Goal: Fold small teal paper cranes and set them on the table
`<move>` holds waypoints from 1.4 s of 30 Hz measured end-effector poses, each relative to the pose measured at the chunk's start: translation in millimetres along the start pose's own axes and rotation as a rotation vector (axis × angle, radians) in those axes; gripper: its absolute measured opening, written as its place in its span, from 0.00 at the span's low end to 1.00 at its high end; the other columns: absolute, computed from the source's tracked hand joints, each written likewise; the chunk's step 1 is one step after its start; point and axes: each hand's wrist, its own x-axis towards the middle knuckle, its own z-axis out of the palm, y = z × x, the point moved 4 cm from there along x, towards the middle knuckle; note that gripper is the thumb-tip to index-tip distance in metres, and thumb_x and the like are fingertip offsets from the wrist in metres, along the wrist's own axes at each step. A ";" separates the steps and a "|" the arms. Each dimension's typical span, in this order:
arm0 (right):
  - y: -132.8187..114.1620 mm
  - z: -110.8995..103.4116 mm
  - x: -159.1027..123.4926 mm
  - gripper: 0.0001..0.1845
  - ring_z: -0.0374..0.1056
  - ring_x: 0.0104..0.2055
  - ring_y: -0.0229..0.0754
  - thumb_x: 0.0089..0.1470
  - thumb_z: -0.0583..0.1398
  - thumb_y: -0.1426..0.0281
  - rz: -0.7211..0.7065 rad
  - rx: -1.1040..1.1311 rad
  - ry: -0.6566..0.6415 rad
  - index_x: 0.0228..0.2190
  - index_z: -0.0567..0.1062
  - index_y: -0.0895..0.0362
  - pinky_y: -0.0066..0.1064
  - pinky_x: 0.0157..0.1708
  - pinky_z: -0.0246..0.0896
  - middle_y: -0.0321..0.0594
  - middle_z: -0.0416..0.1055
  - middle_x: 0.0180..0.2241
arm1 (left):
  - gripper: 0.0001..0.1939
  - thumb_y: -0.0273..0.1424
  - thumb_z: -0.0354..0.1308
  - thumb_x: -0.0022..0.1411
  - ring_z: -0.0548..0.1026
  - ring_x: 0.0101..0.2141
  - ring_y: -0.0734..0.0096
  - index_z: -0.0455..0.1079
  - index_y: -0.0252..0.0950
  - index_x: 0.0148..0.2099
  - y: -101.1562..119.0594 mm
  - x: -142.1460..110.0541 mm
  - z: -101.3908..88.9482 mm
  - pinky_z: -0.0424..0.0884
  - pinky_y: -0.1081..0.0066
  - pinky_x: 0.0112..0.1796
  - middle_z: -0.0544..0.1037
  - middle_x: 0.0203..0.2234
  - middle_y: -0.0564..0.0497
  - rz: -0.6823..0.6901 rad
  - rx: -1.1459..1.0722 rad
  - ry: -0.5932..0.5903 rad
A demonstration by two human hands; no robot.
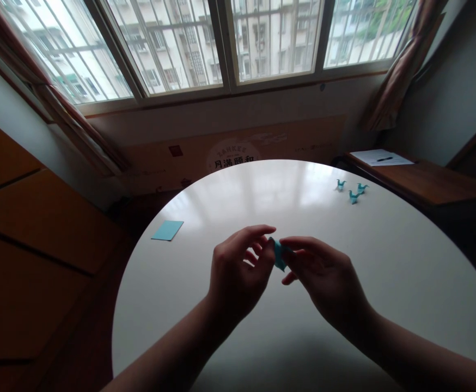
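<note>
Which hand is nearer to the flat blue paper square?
Left. The left hand is to the right of the paper square and nearer the camera; the right hand is farther right, with a small folded blue paper at both hands' fingertips.

Held piece (pixel 279 257), square (pixel 167 230) — matt paper; tabletop (pixel 189 261) — smooth, glossy.

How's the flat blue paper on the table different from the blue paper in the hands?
The flat paper looks four-sided; the held paper looks folded. The flat paper lies on the table; the held paper is between the left hand and right hand. The flat paper looks bigger than the held paper. Both are blue-green.
</note>
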 end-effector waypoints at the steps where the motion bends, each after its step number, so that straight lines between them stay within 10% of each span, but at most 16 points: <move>1: -0.1 -0.6 0.7 0.09 0.77 0.35 0.44 0.58 0.67 0.67 0.039 0.057 -0.001 0.43 0.81 0.49 0.33 0.26 0.80 0.39 0.79 0.36 | 0.09 0.25 0.58 0.64 0.77 0.28 0.72 0.77 0.36 0.45 -0.2 0.5 -0.2 0.75 0.76 0.26 0.80 0.29 0.52 -0.013 -0.043 -0.007; 10: 2.4 -7.1 4.5 0.10 0.77 0.38 0.44 0.57 0.68 0.66 0.134 0.235 0.004 0.42 0.82 0.49 0.30 0.27 0.80 0.41 0.80 0.37 | 0.11 0.35 0.65 0.62 0.76 0.27 0.70 0.76 0.32 0.43 -13.9 4.7 13.2 0.72 0.77 0.20 0.79 0.29 0.48 -0.347 -0.472 -0.227; 42: 3.7 -6.4 6.8 0.11 0.72 0.35 0.43 0.56 0.68 0.65 0.121 0.134 -0.040 0.38 0.73 0.53 0.30 0.26 0.75 0.38 0.73 0.34 | 0.04 0.26 0.66 0.60 0.77 0.28 0.71 0.78 0.36 0.39 -2.4 -0.7 11.6 0.73 0.77 0.23 0.81 0.30 0.49 -0.015 -0.176 -0.168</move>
